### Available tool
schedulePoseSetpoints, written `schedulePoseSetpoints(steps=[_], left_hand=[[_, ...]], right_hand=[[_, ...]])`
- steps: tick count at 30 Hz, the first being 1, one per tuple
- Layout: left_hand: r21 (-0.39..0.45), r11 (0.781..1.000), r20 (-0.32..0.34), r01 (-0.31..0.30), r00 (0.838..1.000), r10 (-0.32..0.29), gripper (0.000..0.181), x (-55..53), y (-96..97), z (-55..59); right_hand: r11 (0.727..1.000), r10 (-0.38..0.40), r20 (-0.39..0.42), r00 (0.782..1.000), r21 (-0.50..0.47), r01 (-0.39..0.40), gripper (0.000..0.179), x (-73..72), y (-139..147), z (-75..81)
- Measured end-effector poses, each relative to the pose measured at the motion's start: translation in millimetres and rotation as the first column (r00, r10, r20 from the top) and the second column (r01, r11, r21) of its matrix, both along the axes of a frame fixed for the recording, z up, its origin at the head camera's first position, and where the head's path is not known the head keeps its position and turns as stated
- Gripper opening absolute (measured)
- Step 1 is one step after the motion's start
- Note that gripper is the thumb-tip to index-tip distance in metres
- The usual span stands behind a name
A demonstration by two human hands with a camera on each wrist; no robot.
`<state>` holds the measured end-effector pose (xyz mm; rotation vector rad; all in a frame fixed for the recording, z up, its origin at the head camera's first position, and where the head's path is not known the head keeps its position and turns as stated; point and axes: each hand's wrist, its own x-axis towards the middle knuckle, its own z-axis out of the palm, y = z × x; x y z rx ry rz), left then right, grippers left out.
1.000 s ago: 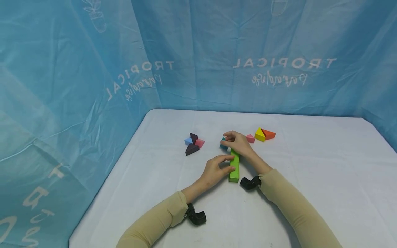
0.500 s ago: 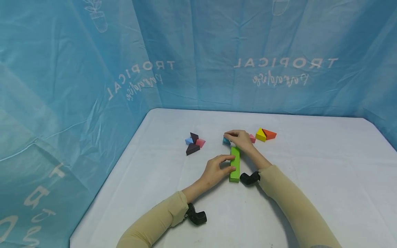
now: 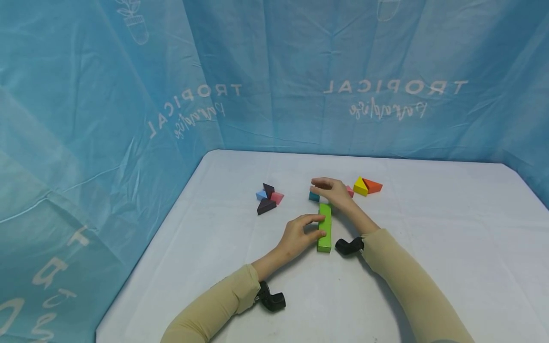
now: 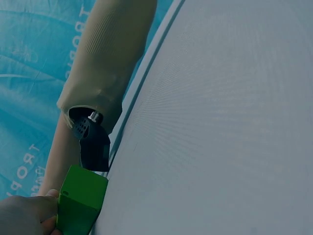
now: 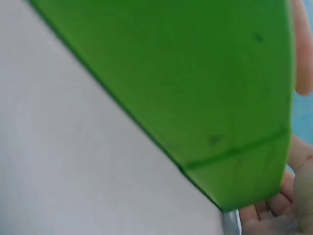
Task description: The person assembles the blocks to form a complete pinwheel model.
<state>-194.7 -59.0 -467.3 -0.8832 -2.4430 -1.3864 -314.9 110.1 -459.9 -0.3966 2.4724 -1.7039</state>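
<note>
A long green block (image 3: 324, 242) lies pointing away from me on the white table. My left hand (image 3: 297, 234) is at its left side, thumb and index apart, both fingertips touching the block along that same side. The left wrist view shows the thumb against the near end of the green block (image 4: 80, 198). Just past the far end is a small teal block (image 3: 314, 196), partly covered by my right hand (image 3: 334, 193). That hand's thumb and index are spread over it with a gap between them. Green block (image 5: 195, 88) fills much of the right wrist view.
To the left lie two dark triangular blocks (image 3: 266, 206), with a light blue block (image 3: 260, 195) and a pink block (image 3: 278, 197). Behind the right hand, a second pink block (image 3: 350, 191) shows partly. Yellow (image 3: 360, 186) and orange (image 3: 372, 186) wedges sit beyond it.
My right hand has shifted the teal block slightly right and away and squared it up. Its thumb and index have then spread apart. The left hand and green block stay put.
</note>
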Motion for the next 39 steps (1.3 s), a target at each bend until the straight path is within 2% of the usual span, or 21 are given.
schedulePoseSetpoints(steps=[5,8,19,21,23,28,33,39], left_hand=[[0.01,1.0,-0.02,-0.001,1.0,0.001,0.039,-0.3,-0.3,-0.5],[0.015,1.0,-0.026,0.001,1.0,-0.001,0.04,-0.5,-0.2,-0.5],[0.003,1.0,-0.015,0.0,1.0,0.001,0.04,-1.7,0.4,-0.1],[0.007,1.0,-0.01,0.001,1.0,0.0,0.04,-1.1,0.2,0.4],[0.011,1.0,0.0,0.003,1.0,-0.003,0.04,-0.4,-0.1,0.9],[0.008,1.0,0.014,0.008,1.0,-0.008,0.04,0.1,-0.3,1.0],[0.0,1.0,0.023,0.003,1.0,-0.003,0.04,-0.4,-0.7,0.9],[0.011,1.0,0.029,0.005,1.0,-0.006,0.04,0.7,-0.5,2.0]], right_hand=[[0.989,0.144,-0.019,0.989,-0.042,-0.145,0.046,0.9,9.8,-0.8],[0.978,0.202,-0.016,0.979,-0.056,-0.203,0.046,0.3,15.3,-1.6],[0.94,0.333,0.024,0.943,-0.094,-0.329,0.051,-6.7,23.4,-0.8],[0.93,0.358,0.046,0.932,-0.102,-0.353,0.051,-4.4,23.5,5.8],[0.922,0.382,0.058,0.922,-0.1,-0.375,0.051,-6.3,24.7,5.4],[0.912,0.407,0.093,0.909,-0.092,-0.399,0.05,-10.7,26.3,2.8],[0.906,0.421,0.11,0.9,-0.107,-0.411,0.051,-0.6,23.2,19.6],[0.915,0.401,0.093,0.911,-0.086,-0.394,0.049,4.3,22.3,24.1]])
